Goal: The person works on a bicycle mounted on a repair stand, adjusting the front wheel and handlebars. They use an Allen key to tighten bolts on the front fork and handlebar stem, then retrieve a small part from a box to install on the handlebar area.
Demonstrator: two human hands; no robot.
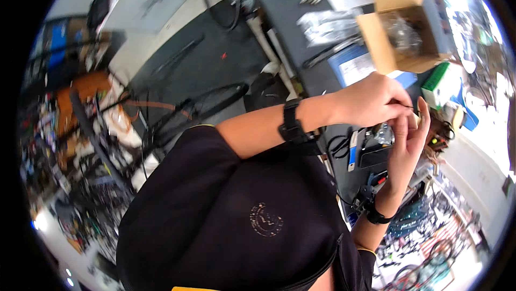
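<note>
My two hands meet over the right side of the dark workbench [317, 65]. My left hand [373, 100] comes across from the left with its fingers closed in a pinch. A tiny dark thing shows at its fingertips, too small to name. My right hand [407, 140] rises from below, its thumb and curled fingers pressed against the left fingertips while one finger points up. What lies between the right fingers is hidden. Just beyond the hands is an open cardboard box [371, 35] with a clear plastic bag [400, 35] inside.
A blue folder [344, 68], clear plastic packaging [325, 27] and a green-and-white box [438, 84] lie around the cardboard box. Nearer are black-handled scissors [338, 146] and a blue-and-white tool [352, 151]. A bicycle wheel [215, 103] stands left of the bench.
</note>
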